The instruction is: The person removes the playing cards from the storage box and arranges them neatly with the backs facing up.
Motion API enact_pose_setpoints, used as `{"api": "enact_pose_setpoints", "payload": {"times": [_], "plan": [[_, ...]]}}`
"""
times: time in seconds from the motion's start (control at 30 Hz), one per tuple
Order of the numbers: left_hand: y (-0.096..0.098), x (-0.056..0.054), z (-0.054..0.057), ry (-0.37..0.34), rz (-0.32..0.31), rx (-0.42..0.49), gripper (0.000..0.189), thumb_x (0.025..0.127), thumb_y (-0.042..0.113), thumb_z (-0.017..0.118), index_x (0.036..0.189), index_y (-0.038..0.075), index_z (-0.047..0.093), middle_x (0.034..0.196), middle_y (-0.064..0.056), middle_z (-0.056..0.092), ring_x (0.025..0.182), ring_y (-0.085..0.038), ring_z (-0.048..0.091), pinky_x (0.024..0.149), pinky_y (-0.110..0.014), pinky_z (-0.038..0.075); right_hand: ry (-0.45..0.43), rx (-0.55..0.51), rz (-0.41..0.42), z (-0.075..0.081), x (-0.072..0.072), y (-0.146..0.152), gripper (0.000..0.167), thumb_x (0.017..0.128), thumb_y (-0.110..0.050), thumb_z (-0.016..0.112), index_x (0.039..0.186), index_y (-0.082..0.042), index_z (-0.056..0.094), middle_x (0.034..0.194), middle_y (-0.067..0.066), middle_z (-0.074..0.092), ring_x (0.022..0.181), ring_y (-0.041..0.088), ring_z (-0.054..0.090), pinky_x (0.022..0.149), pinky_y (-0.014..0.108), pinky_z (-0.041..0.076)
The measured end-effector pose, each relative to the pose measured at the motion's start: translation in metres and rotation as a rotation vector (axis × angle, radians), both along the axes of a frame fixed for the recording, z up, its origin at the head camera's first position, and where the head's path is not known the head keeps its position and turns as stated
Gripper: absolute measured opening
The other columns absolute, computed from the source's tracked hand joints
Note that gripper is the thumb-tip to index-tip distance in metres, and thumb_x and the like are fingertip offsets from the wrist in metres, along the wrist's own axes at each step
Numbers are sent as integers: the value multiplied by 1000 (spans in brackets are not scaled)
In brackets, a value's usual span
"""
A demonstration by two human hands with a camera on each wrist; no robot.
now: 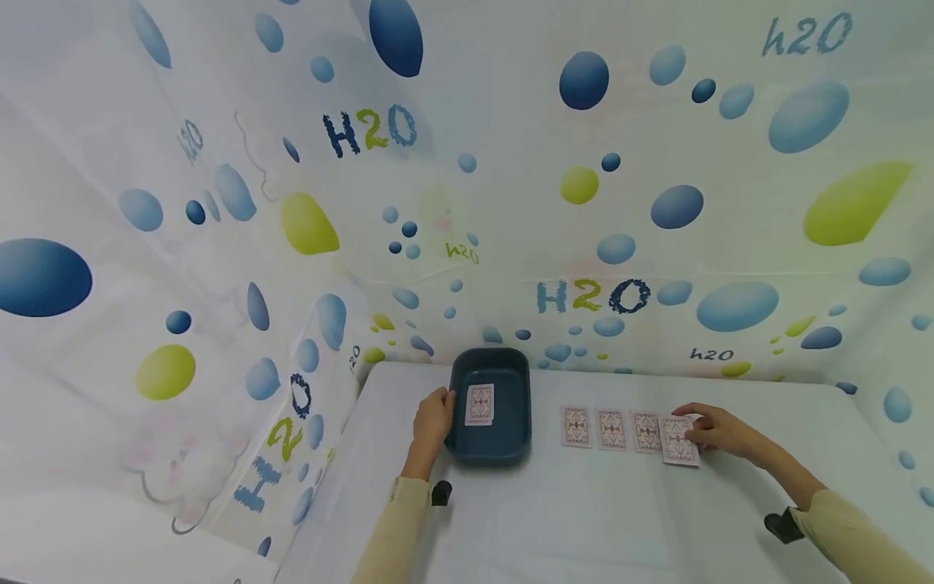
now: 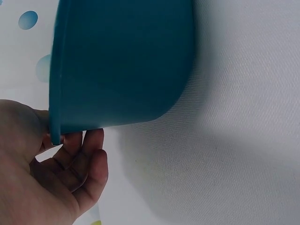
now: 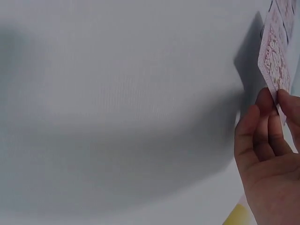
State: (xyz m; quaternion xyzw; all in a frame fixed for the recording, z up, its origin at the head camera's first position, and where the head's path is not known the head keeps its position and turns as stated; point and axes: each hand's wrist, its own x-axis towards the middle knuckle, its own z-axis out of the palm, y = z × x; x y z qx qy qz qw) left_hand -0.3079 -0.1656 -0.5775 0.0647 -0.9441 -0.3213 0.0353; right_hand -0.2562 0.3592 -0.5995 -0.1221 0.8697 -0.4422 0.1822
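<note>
Head, left hand (image 1: 434, 418): grip clamped on the tray (image 1: 505, 414) at its left rim; loose card (image 1: 479, 404) inside.
Head, right hand (image 1: 718, 430): grip clamped on the held card (image 1: 679, 440), right of three cards (image 1: 612, 429) on the tabletop (image 1: 584, 519).
Left wrist, tray: fingers beneath the rim.
Right wrist, held card: tilted, thumb against fingers.

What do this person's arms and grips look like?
The left grip and right grip are bare human hands, ungloved. The left sleeve and right sleeve look plain beige. Small black pieces, probably wrist cameras, show near the sleeve ends.
</note>
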Motion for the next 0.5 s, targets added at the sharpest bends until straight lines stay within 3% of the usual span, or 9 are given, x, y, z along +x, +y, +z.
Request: {"api": "enact_pose_setpoints", "payload": {"times": [0.23, 0.5], "plan": [[0, 0, 0, 14, -6, 17, 31, 106, 24, 49, 80, 8, 51, 68, -4, 45, 60, -17, 44, 54, -29, 33, 51, 39, -67, -1, -1, 10, 44, 94, -3, 62, 133, 10, 48, 82, 6, 52, 69, 10, 49, 58, 27, 46], [-1, -2, -5, 57, -29, 49, 33, 106, 23, 50, 77, 9, 47, 66, -2, 42, 58, -16, 41, 52, -28, 32, 244, 284, -170, -16, -5, -2, 36, 89, -9, 71, 120, 4, 59, 87, 10, 56, 77, 19, 49, 63, 31, 43]]}}
